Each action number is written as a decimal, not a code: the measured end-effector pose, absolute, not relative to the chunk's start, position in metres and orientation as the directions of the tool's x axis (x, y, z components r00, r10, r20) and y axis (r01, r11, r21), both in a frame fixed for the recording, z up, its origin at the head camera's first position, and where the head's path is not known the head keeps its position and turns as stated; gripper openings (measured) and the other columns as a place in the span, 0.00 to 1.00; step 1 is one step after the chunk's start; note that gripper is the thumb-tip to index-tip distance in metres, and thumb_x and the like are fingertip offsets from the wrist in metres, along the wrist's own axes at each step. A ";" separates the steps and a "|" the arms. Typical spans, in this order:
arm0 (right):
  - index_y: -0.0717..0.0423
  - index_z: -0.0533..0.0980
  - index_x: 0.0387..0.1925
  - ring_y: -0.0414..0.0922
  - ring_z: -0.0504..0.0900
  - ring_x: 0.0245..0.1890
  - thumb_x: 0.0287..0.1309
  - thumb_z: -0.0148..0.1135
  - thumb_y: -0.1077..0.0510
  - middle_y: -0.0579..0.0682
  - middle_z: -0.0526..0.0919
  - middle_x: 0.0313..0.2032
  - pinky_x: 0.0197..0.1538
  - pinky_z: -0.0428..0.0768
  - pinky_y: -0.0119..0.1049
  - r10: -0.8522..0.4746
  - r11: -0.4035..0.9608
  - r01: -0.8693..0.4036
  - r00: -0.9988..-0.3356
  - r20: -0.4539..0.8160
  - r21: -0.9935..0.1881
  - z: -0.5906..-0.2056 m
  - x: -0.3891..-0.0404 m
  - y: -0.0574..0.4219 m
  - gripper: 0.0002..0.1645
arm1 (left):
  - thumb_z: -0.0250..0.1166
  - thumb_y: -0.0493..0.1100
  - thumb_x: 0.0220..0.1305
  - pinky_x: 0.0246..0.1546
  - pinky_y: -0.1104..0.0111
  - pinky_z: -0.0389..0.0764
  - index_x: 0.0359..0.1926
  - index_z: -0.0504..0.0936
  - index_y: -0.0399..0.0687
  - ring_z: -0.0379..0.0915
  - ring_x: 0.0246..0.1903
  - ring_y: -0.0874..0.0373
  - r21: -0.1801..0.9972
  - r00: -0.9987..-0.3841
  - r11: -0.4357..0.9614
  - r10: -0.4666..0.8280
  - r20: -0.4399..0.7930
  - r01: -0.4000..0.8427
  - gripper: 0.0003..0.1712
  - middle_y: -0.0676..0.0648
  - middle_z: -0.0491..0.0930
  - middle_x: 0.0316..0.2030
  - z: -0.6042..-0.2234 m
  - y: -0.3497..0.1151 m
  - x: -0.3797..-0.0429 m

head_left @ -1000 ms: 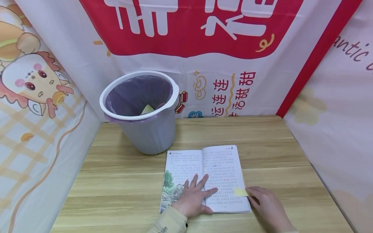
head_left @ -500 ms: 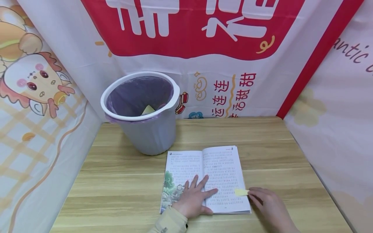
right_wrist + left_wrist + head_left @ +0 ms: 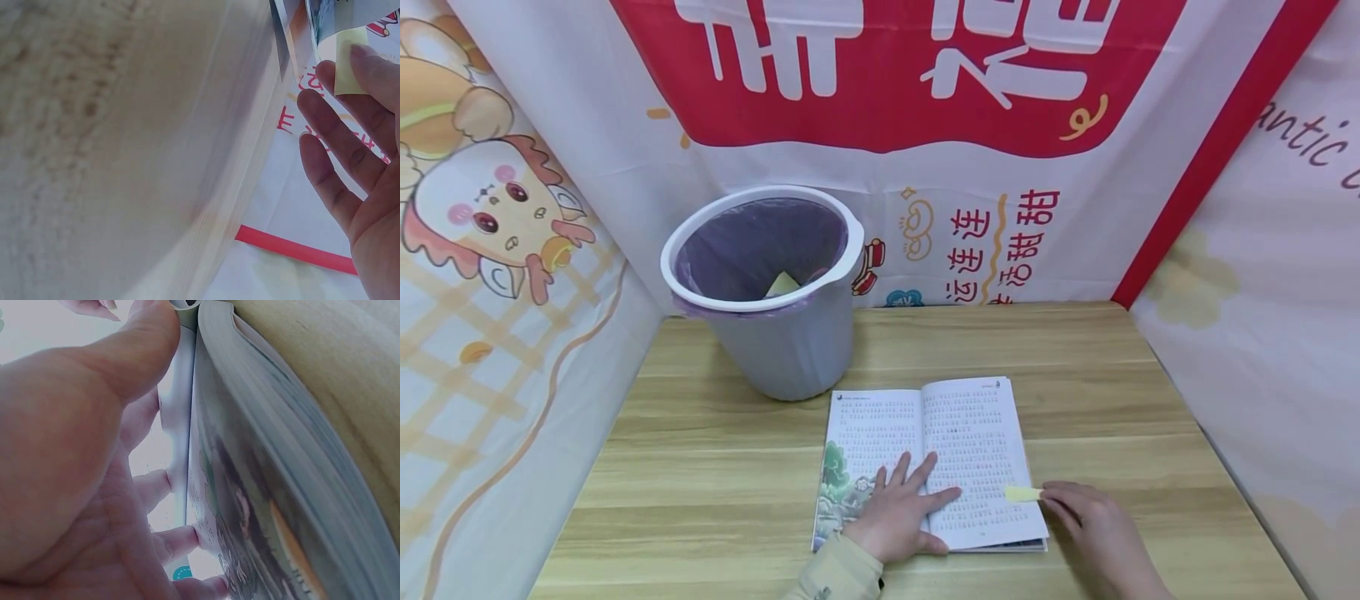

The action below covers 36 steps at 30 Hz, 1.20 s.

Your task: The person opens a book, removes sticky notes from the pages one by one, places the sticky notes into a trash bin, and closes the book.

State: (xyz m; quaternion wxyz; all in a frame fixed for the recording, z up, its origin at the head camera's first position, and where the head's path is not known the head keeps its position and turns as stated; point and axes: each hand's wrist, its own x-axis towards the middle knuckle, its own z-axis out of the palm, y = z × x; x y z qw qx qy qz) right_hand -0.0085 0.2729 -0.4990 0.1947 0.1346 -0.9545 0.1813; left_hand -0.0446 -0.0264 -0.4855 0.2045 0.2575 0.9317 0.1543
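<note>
An open book lies on the wooden table, with print on both pages and a green illustration at the lower left. My left hand rests on it with fingers spread across the centre fold; the left wrist view shows its thumb and fingers over the pages. At the right page's outer edge, my right hand pinches a pale yellow sticky note between thumb and index finger. The right wrist view shows the note at the page edge, the other fingers apart from it. Beneath that page's lower right corner, a darker page shows.
Behind the book's left side stands a grey bin with a white rim and purple liner. A yellowish piece lies inside it. Printed cloth hangs at the back and both sides of the table.
The right page's lower corner has risen slightly, exposing more of the darker page underneath. The sticky note has tilted and looks narrower, shifting slightly right with the right hand. The left hand stays put.
</note>
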 end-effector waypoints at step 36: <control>0.50 0.85 0.28 0.41 0.88 0.28 0.34 0.78 0.65 0.41 0.88 0.29 0.36 0.79 0.23 -0.206 0.883 -0.377 -0.845 0.493 -0.278 -0.492 -0.012 0.269 0.14 | 0.66 0.70 0.43 0.68 0.37 0.50 0.67 0.64 0.86 0.41 0.76 0.36 0.390 -0.791 0.823 0.536 -0.293 0.413 0.46 0.51 0.46 0.78 -0.487 -0.026 -0.043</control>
